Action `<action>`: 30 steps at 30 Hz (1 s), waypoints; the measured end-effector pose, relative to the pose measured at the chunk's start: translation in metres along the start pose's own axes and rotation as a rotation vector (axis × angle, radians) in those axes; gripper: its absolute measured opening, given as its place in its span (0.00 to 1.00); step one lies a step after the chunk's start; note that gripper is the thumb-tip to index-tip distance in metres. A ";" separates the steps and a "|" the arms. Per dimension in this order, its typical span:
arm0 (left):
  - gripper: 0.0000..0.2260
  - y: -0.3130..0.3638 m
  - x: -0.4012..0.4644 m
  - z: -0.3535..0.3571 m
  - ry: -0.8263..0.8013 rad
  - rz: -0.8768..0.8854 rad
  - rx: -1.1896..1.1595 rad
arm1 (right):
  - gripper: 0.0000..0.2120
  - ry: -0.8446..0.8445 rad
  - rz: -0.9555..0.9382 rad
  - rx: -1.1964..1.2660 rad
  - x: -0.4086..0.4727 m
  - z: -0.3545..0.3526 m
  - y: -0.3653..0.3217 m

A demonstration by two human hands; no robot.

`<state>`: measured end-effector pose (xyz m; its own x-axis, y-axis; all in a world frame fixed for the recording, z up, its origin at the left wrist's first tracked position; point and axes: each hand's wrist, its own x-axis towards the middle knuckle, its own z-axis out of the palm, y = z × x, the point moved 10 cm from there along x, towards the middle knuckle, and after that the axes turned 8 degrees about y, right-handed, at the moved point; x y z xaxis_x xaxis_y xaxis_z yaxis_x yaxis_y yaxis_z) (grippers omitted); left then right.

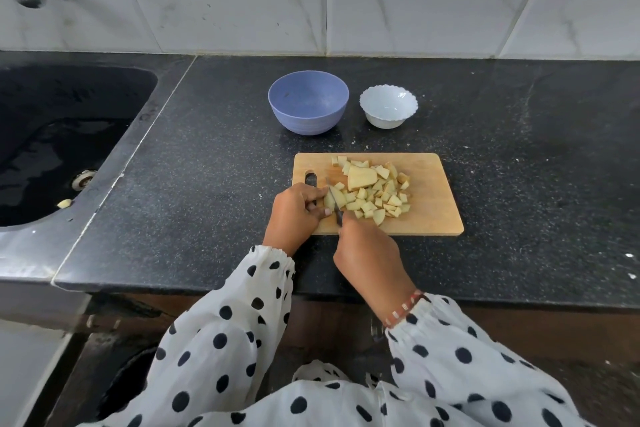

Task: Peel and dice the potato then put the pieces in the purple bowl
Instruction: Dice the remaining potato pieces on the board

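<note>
On the black bench (207,156), the chopping board (436,191) carries our firm, wet-slick diced potato (372,194). Our left hand (296,211) pins a chunk by its flanks; our right hand (367,253) clamps the knife (335,203). The purple bowl (308,101) sits far, empty.

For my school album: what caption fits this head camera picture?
Two hands dice potato with a knife on a cutting board; purple bowl empty.

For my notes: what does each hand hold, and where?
Right hand holds the knife by its handle. Left hand pins a potato piece at its left end.
</note>
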<state>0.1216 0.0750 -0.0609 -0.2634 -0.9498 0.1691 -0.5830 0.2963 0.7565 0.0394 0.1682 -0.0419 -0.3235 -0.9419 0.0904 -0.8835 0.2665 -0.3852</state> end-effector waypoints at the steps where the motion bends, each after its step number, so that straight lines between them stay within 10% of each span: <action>1: 0.16 -0.001 0.000 0.000 0.007 -0.005 0.008 | 0.19 -0.006 -0.004 -0.006 0.000 0.000 -0.001; 30: 0.14 0.009 -0.009 -0.006 0.184 -0.047 0.021 | 0.20 0.069 -0.081 -0.098 -0.028 -0.008 0.017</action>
<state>0.1231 0.0855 -0.0523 -0.0919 -0.9644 0.2480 -0.6074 0.2517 0.7535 0.0304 0.2013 -0.0435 -0.2694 -0.9458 0.1815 -0.9354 0.2122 -0.2827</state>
